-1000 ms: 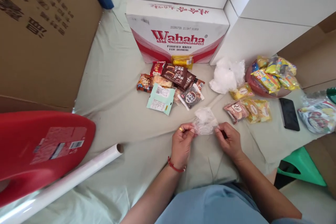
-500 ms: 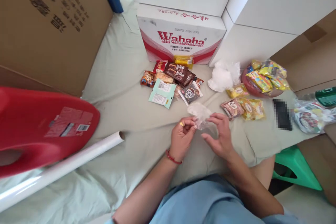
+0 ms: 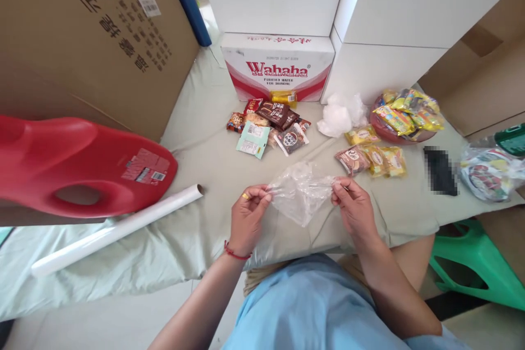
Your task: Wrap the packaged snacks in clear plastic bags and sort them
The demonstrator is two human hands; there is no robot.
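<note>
A clear plastic bag is stretched between my two hands above the cloth-covered table. My left hand pinches one side of it between thumb and fingers. On the opposite side, my right hand grips the bag the same way. Beyond the bag lies a heap of wrapped snacks, with a mint-green packet and a dark round-label packet in front and brown packets behind. To the right are a brown-and-pink packet and several yellow packets.
A Wahaha water carton stands at the back. Crumpled white plastic bags lie beside a red bowl of snacks. At left are a red jug, a white roll and a large cardboard box. A green stool stands at right.
My hands have moved apart, spreading the bunched plastic bag wide. My right hand, loosely spread before, now pinches the bag's edge. The view has shifted too.
</note>
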